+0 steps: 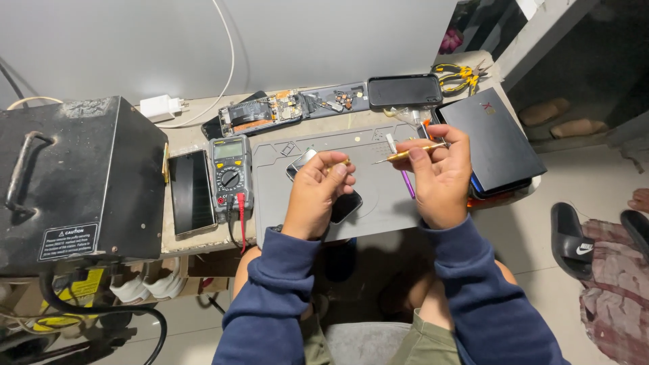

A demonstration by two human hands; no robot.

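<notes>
The right hand (443,177) pinches a gold precision screwdriver (409,154) above the grey work mat (378,203); the left hand (318,192) is closed on a small gold piece (345,163) over a dark phone (341,203). Either could slip – thin fingertip grips (a dropped bit might roll off). The desk (196,138) is crowded, in a cramped tiled room.
</notes>
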